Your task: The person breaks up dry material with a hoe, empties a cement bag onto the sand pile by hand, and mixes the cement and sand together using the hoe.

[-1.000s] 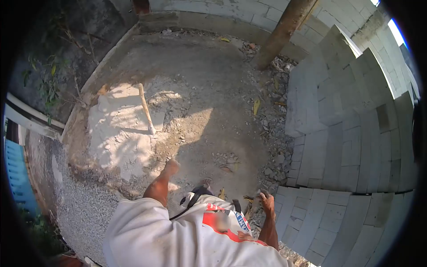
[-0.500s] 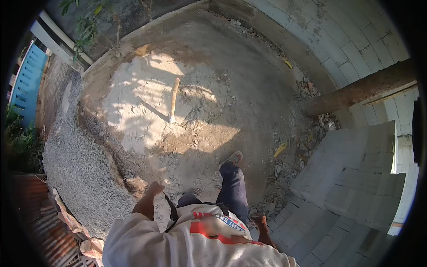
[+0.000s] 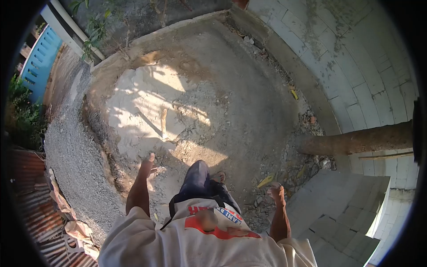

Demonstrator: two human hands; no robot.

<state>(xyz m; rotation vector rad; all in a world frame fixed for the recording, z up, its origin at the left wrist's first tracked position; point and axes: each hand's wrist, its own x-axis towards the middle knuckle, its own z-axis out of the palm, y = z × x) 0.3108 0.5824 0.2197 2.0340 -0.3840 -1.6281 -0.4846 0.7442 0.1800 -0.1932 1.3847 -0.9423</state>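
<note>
My left hand (image 3: 148,166) hangs in the air at the near edge of the pale powdery heap (image 3: 126,104), fingers apart and holding nothing. Just beyond it, a wooden tool handle (image 3: 163,122) stands upright in the heap. Its lower end meets the heap, and I cannot make out the tool's head. Out to the right, my right hand (image 3: 276,191) is over the rubble (image 3: 262,202), its fingers loosely bent and nothing visible in them. One knee (image 3: 198,173) is raised between the hands.
Grey gravel (image 3: 73,155) lies on the left, beside rusty corrugated sheets (image 3: 31,191). A block wall (image 3: 356,66) runs along the right, with a thick trunk-like post (image 3: 360,141) jutting in front of it. Pale block stacks (image 3: 342,213) stand at lower right.
My view has moved closer to the upright handle. My left hand has swung forward with its fingers spread, and my right hand has risen outward. The legs have changed position in a step.
</note>
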